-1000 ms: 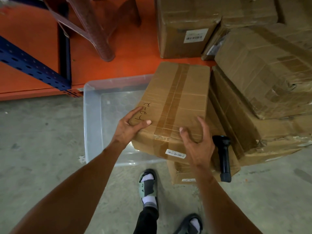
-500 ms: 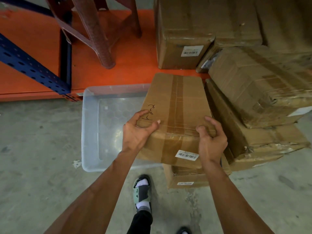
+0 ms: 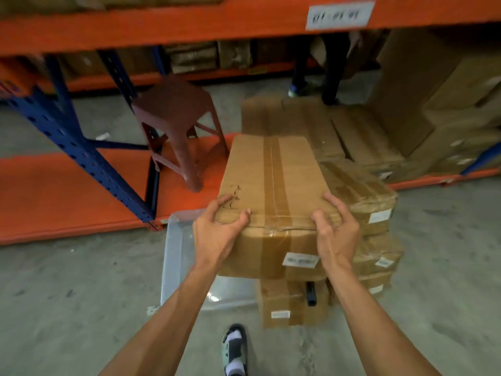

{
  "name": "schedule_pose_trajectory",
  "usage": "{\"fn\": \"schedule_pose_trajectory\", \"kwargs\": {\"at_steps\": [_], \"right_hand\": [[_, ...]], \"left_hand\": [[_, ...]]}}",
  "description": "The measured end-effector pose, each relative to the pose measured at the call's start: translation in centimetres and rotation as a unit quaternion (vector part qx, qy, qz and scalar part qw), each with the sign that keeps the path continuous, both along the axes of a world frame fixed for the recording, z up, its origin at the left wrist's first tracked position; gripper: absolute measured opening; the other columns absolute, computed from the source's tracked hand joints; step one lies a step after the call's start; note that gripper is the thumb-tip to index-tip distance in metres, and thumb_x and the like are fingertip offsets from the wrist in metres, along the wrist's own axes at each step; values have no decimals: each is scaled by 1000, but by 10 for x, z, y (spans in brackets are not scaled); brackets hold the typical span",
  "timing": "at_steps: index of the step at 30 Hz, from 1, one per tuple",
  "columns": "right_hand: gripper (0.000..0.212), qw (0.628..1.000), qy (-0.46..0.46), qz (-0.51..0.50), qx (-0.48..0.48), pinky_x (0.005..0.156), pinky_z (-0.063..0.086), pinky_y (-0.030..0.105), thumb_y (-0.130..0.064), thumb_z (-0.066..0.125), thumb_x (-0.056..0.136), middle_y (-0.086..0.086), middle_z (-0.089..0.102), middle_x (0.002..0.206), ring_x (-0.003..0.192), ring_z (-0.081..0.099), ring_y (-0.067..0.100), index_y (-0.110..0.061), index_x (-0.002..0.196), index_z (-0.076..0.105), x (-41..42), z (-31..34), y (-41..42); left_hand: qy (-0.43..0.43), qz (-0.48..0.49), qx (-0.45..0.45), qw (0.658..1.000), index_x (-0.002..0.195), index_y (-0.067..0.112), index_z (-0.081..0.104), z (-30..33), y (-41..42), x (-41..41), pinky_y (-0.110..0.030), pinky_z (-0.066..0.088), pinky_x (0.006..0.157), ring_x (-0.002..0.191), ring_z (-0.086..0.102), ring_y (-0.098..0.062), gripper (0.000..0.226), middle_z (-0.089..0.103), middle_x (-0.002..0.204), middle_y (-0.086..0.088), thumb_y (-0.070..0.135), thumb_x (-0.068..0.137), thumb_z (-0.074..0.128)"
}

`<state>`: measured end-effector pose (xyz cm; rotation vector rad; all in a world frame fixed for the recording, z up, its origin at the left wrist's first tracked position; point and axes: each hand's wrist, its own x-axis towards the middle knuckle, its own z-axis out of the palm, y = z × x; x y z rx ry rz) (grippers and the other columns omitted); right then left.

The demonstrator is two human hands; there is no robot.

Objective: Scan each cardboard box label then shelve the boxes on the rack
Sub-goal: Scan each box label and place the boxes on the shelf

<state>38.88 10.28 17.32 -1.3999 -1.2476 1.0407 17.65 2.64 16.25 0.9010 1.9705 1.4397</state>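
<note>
I hold a long taped cardboard box [image 3: 273, 183] off the floor, its white barcode label [image 3: 300, 260] facing me on the near end. My left hand [image 3: 217, 232] grips its near left corner and my right hand [image 3: 334, 232] grips its near right corner. Below it more labelled boxes are stacked [image 3: 379, 226], with one lower box [image 3: 284, 305] under the held one. The black scanner handle [image 3: 311, 293] pokes out beneath the held box. The orange and blue rack [image 3: 67, 191] stands ahead, its low shelf at left.
A clear plastic tub [image 3: 176, 256] lies on the concrete floor under my left arm. A dark red plastic stool [image 3: 176, 123] stands on the low shelf. Large boxes [image 3: 439, 104] fill the right side. Another person's legs [image 3: 317, 63] stand behind the rack. My foot [image 3: 234, 348] is below.
Both hands have closed on the box's near corners and lifted it. My head has tilted up, bringing the rack beams, stool top and another person's legs into view.
</note>
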Motion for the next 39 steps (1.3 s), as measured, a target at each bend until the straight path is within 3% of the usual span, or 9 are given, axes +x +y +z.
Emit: {"fn": "schedule_pose_trajectory", "kwargs": {"at_steps": [3, 6, 11, 16, 22, 29, 33, 37, 39], "right_hand": [[41, 998, 25, 21, 53, 68, 53, 8, -22, 72, 79, -14, 70, 110, 93, 67, -10, -35, 118, 71, 30, 72, -10], [39, 995, 40, 16, 89, 61, 46, 1, -17, 75, 81, -9, 71, 104, 88, 65, -13, -32, 117, 74, 54, 144, -18], [52, 986, 53, 9, 156, 72, 46, 24, -38, 63, 69, -4, 69, 106, 88, 60, 5, -33, 119, 75, 75, 254, -34], [47, 967, 84, 0, 242, 70, 43, 11, -37, 64, 72, -15, 69, 101, 87, 60, -10, -36, 118, 75, 67, 343, -38], [47, 941, 132, 24, 312, 74, 49, 24, -39, 64, 75, -17, 66, 103, 93, 57, -7, -32, 121, 73, 18, 439, -15], [52, 933, 121, 49, 334, 92, 56, 45, -41, 64, 75, -4, 72, 108, 101, 64, 17, -27, 124, 76, -91, 487, 55], [52, 938, 123, 55, 320, 85, 43, 10, -41, 62, 75, -9, 69, 106, 95, 61, 6, -28, 122, 76, -172, 494, 104], [49, 947, 122, 47, 294, 93, 49, 35, -43, 62, 72, -9, 69, 102, 104, 60, 17, -29, 116, 79, -240, 496, 153], [47, 949, 123, 42, 288, 82, 43, 20, -43, 62, 71, -8, 69, 102, 103, 59, 16, -30, 113, 78, -267, 497, 177]], "left_hand": [[34, 2, 60, 998, 108, 45, 70, 70, -17, 29, -8, 50, 78, 93, 65, 9, 49, 71, 101, 27, 60, 64, 83], [56, 11, 121, 991, 104, 45, 72, 140, -28, 55, -3, 47, 74, 90, 66, 10, 44, 70, 98, 32, 53, 64, 87], [99, 26, 203, 974, 103, 43, 74, 253, -46, 77, -3, 47, 71, 86, 67, 10, 46, 69, 96, 35, 61, 61, 82], [170, 41, 269, 947, 110, 36, 73, 354, -58, 72, -3, 47, 71, 92, 62, 16, 42, 65, 98, 40, 47, 72, 86], [214, 67, 322, 920, 115, 32, 71, 453, -45, 29, -7, 49, 75, 97, 56, 19, 44, 62, 105, 28, 48, 76, 83], [232, 117, 334, 906, 115, 32, 72, 490, 12, -73, -6, 48, 74, 93, 58, 19, 49, 65, 101, 24, 58, 74, 79], [234, 131, 311, 912, 114, 32, 72, 499, 59, -150, -32, 54, 92, 95, 60, 7, 48, 66, 102, 17, 60, 75, 77], [245, 117, 298, 915, 105, 41, 69, 508, 109, -219, -39, 53, 95, 96, 60, 3, 37, 59, 95, 27, 62, 75, 75], [241, 111, 295, 918, 101, 43, 68, 511, 134, -246, -45, 52, 97, 95, 57, 5, 37, 60, 94, 25, 67, 73, 72]]}}
